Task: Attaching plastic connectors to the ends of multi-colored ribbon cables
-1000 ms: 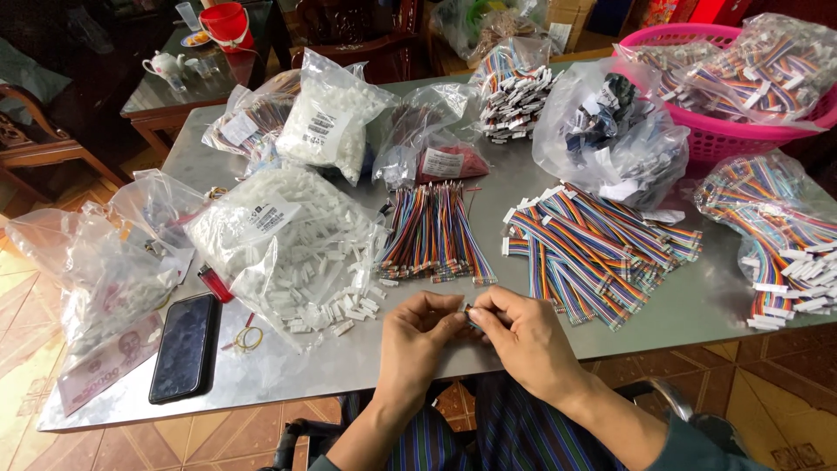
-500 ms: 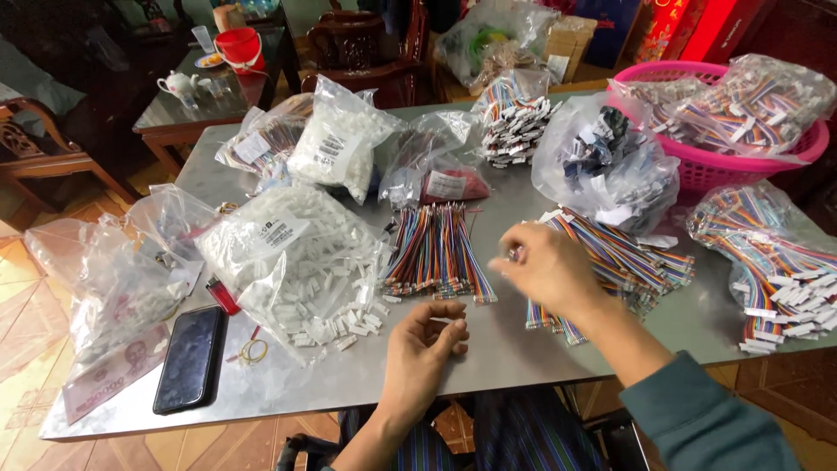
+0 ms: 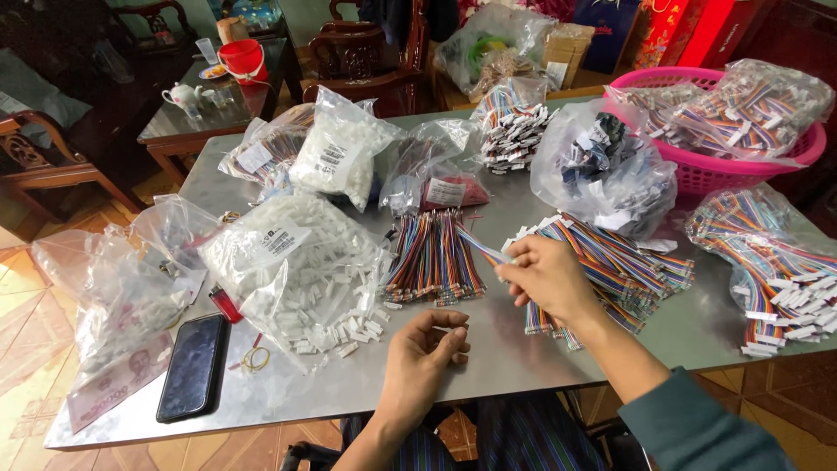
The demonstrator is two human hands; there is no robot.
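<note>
- Nearest the table's front edge: left hand (image 3: 425,349) rests palm-in on the steel table (image 3: 488,349), fingers curled narrow, pinching what looks like a small white connector housing (image 3: 447,328); too small to tell more.
- Just beyond, right hand (image 3: 545,277) pinches one rainbow ribbon cable (image 3: 481,244) btwn thumb & fingertips, lifting it off the loose heap of cables (image 3: 610,262) it hovers over.
- Done well, I'd judge: keep the pinch close to the cable's end so the wires stay flat, & bring the end square to the housing, not at an angle.
- Left of the hands: spilled pile of white housings (image 3: 349,327) from an open clear bag (image 3: 288,262); a neat bundle of cables (image 3: 433,257) lies between that bag & the right hand.
- Toward the left corner: black phone (image 3: 193,366), red lighter (image 3: 225,303), rubber band (image 3: 255,358), a banknote (image 3: 118,381) under a crumpled bag.
- Mid-table: more clear bags of parts, incl. a sealed bag of white pieces (image 3: 340,157).
- Far right: pink basket (image 3: 697,174) heaped w/ bagged cables, on the table's back edge.
- Room behind: dark wooden chairs, low side table w/ red bucket (image 3: 243,59) & white teapot (image 3: 183,94); tiled floor at left.
</note>
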